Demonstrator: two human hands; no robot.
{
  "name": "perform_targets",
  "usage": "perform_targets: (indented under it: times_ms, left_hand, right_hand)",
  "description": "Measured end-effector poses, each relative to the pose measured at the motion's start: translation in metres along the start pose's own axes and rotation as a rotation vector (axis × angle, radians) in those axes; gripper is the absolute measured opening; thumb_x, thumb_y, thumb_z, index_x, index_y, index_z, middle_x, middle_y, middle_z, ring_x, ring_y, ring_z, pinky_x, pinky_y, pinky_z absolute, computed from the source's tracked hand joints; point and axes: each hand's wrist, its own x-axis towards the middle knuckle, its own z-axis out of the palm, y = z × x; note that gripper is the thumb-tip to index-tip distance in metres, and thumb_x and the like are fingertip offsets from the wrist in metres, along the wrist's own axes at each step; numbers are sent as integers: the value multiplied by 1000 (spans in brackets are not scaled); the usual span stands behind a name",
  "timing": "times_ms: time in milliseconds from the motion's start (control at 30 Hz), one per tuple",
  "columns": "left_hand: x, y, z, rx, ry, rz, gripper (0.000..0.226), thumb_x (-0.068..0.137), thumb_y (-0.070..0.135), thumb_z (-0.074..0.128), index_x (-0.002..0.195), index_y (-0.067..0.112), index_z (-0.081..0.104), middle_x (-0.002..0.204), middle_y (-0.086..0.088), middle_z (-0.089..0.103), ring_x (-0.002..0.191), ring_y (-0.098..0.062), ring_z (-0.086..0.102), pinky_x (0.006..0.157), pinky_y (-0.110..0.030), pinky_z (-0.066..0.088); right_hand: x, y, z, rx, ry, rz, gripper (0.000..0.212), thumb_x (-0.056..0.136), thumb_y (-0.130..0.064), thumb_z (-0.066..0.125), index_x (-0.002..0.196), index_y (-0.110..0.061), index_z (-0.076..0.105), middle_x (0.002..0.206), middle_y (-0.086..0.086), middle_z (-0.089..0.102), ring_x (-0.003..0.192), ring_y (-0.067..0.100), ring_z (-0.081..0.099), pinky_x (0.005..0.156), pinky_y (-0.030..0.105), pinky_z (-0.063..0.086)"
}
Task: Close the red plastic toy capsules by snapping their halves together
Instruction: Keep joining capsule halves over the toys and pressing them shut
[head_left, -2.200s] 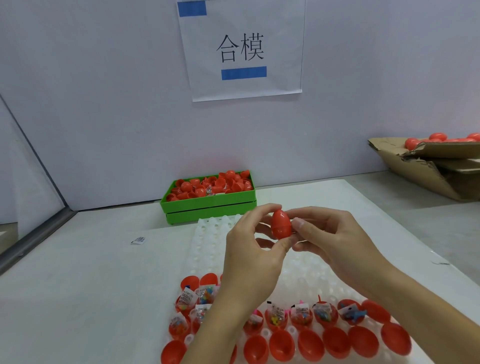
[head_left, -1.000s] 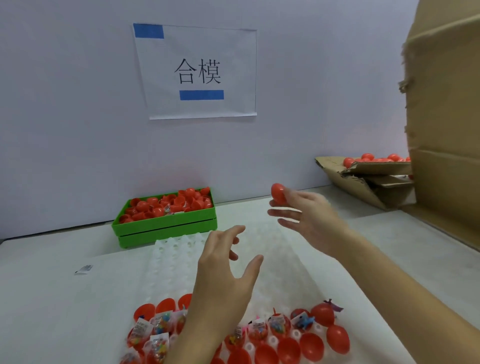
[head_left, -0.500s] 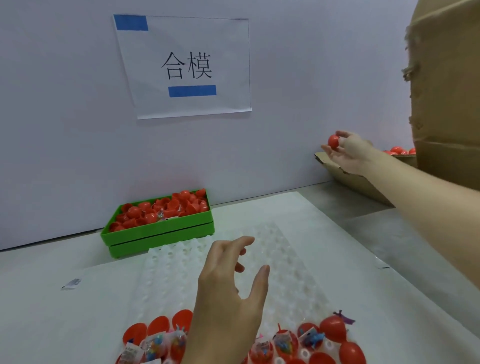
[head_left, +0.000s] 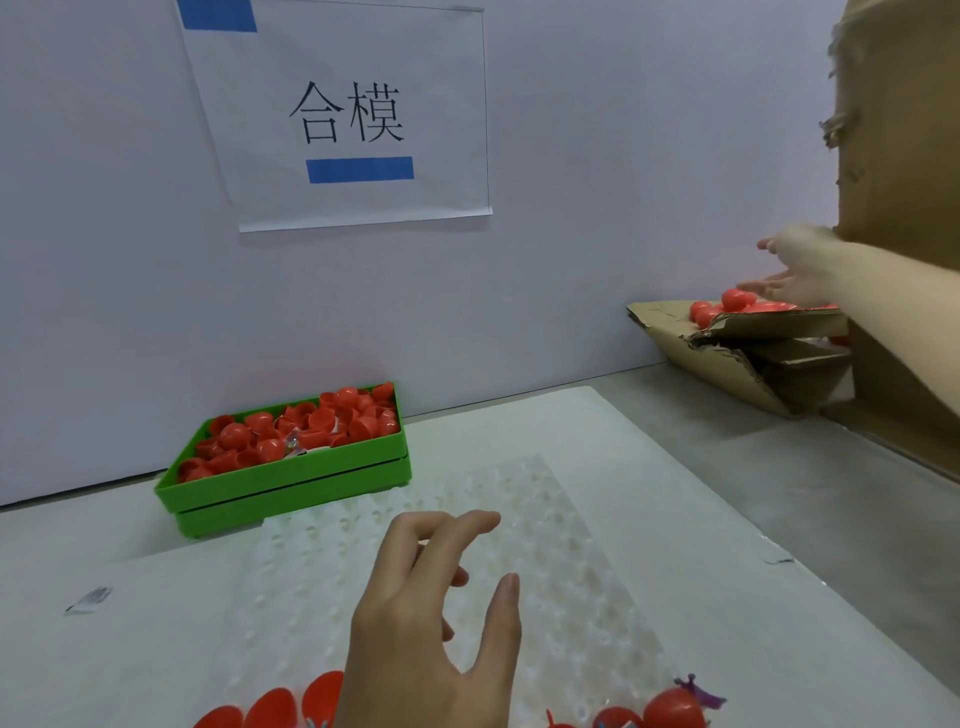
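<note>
My right hand is stretched out over the low cardboard box at the far right, fingers spread and empty. A closed red capsule lies just under its fingertips on top of several others in the box. My left hand hovers open above the white dimpled tray, holding nothing. Red capsule halves sit along the tray's near edge, partly cut off by the frame. One closed-looking capsule with a purple bit sticking out sits at the tray's near right.
A green bin full of red capsule halves stands at the back left against the wall. A tall cardboard box rises at the far right. A paper sign hangs on the wall. A small scrap lies on the table.
My right hand carried the closed capsule from the tray area to the cardboard box and let it go; its fingers are now spread. The left hand stayed open over the tray.
</note>
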Motion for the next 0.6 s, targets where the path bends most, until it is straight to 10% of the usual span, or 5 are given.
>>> perform_targets:
  times_ms: [333,467,600]
  left_hand:
    - [-2,2,-10,-4,-149,-157,32,86,16,70,85,46,62,82,22,64,85,2,61,62,-13,48]
    - [-2,3,-20,64,-255,-232,12,94,29,60,98,37,67,78,19,62,84,1,60,70,-14,49]
    - [-6,-1,-26,166,-378,-223,19,98,37,51,112,34,63,95,17,60,91,-3,57,85,-28,51]
  right_hand:
    - [-94,19,42,-157,29,-601,36,95,-1,42,114,-16,67,109,7,67,85,12,65,73,28,54]
    - [-192,57,70,-147,-356,-777,37,95,3,44,90,-21,72,80,-1,74,68,8,67,58,16,50]
    - [-264,98,84,-652,-930,-717,28,97,-7,51,98,-25,73,82,-7,76,75,6,71,62,17,52]
